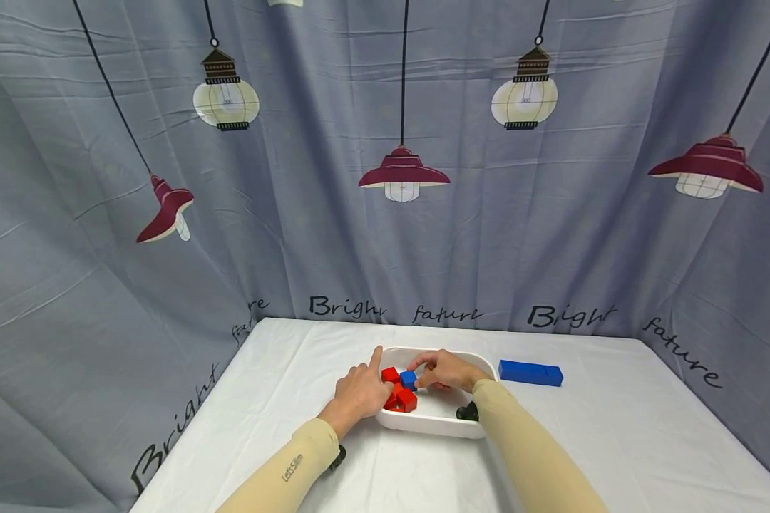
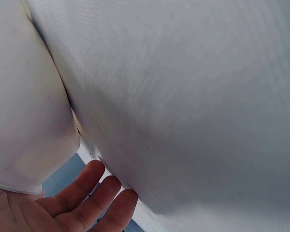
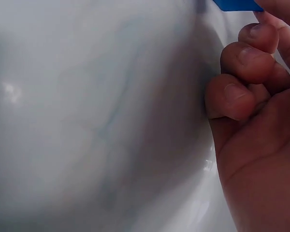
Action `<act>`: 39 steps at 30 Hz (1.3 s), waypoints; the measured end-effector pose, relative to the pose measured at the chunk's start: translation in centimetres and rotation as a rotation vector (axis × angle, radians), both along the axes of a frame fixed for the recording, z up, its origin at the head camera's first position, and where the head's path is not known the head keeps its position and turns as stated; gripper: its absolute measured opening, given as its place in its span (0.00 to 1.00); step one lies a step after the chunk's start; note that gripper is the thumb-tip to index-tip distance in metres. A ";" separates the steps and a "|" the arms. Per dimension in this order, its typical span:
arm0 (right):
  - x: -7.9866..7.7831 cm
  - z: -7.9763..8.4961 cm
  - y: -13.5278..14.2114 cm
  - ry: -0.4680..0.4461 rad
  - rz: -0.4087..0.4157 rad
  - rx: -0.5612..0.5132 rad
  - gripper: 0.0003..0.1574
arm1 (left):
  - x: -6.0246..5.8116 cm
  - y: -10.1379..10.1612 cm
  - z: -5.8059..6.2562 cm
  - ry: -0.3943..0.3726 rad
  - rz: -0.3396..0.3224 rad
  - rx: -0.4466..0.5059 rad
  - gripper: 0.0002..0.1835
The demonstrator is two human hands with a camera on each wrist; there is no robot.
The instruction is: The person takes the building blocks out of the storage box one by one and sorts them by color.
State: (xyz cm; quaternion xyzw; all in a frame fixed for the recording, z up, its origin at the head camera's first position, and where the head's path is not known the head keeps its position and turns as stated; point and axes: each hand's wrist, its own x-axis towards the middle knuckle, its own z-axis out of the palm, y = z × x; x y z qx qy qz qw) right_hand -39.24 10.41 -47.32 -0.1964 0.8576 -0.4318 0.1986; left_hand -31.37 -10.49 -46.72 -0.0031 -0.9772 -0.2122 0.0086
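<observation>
A white plastic bin (image 1: pixel 423 425) stands on the table. My left hand (image 1: pixel 361 390) holds its left side, with the index finger stretched along the rim and the thumb on the inner side. In the left wrist view, the other fingers (image 2: pixel 113 193) lie outside the bin wall. Several red cubes (image 1: pixel 407 400) sit in the bin's left part, beside the left thumb. My right hand (image 1: pixel 448 370) reaches in from the right and pinches a blue cube (image 1: pixel 408 379) next to the red ones. Only a blue corner shows in the right wrist view.
A long blue bar (image 1: pixel 530 372), seemingly of joined blocks, lies on the white-covered table (image 1: pixel 616 427) to the right of the bin. Black wrist cameras show under both forearms. A grey curtain (image 1: pixel 334 235) printed with lamps hangs behind the table.
</observation>
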 end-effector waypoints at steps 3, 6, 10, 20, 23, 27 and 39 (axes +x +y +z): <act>0.1 0.1 0.0 -0.001 -0.002 0.000 0.21 | 0.0 0.0 0.0 0.000 0.000 0.001 0.42; 0.1 0.2 0.1 -0.008 0.005 -0.001 0.21 | 0.0 0.0 -0.1 0.004 0.001 -0.005 0.42; 0.1 0.3 0.3 -0.015 0.017 -0.011 0.21 | -0.1 -0.1 -0.1 0.009 0.001 -0.008 0.42; 0.0 0.8 0.7 -0.032 0.081 -0.003 0.18 | -0.1 0.0 -0.2 0.010 0.003 -0.012 0.42; 0.0 1.2 0.8 -0.047 0.099 0.008 0.17 | -0.1 0.0 -0.1 0.006 0.004 -0.008 0.42; -0.1 1.8 0.9 -0.046 0.109 0.008 0.16 | -0.1 0.0 -0.1 0.015 0.001 -0.007 0.42; 0.0 3.7 2.0 -0.013 0.131 0.026 0.17 | 0.0 0.0 -0.2 0.015 0.008 -0.013 0.42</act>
